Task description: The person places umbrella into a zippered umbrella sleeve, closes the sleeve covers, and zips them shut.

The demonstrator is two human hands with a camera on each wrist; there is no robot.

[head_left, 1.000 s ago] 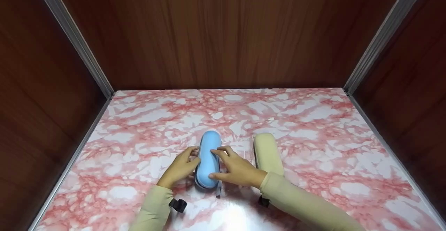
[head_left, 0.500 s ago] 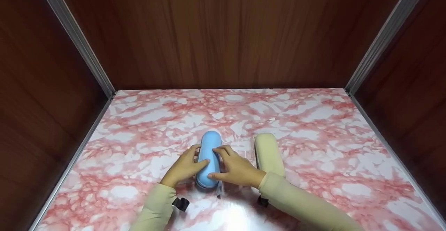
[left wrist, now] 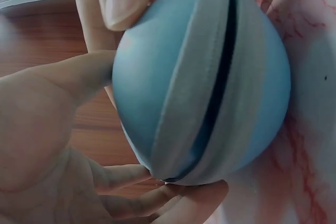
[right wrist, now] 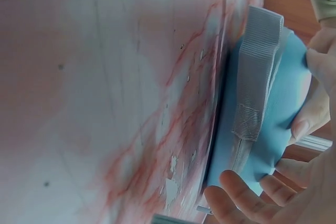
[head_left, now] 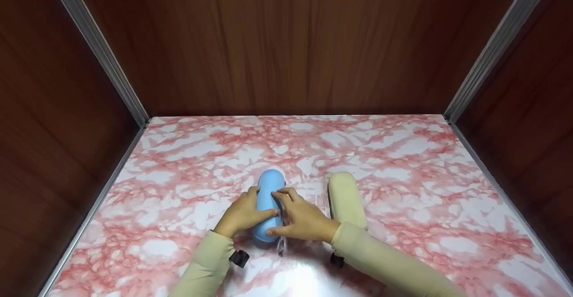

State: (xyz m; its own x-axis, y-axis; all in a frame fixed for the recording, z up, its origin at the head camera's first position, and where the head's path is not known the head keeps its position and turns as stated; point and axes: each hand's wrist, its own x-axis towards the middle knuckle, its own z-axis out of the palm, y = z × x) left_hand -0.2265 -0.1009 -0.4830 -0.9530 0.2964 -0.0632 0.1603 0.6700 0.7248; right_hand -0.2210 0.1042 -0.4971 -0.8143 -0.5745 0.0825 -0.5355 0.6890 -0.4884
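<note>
A light blue, rounded, elongated zip case [head_left: 271, 181] lies on the table in the head view. My left hand [head_left: 245, 213] grips its left side, the thumb laid across the top. On the opposite side my right hand [head_left: 306, 220] holds it, thumb near the close end and fingertips along the right edge. Seen from the left wrist, the end of the case [left wrist: 144, 72] shows grey bands with a dark slit between them. A grey ribbed strap [right wrist: 257, 61] sits on the case's side in the right wrist view. The left hand's fingers partly hide beneath the case.
A pale yellow case [head_left: 345, 198] lies to the right, partly behind the right sleeve [head_left: 380, 256]. The pink-and-white marbled table [head_left: 188, 153] is enclosed by brown wood-grain panels [head_left: 291, 46] with metal corner posts. A bright glare spot lies near the front.
My left hand has shifted right and its thumb has moved from the case's left edge across its top. The right hand and the blue case stay nearly in place.
</note>
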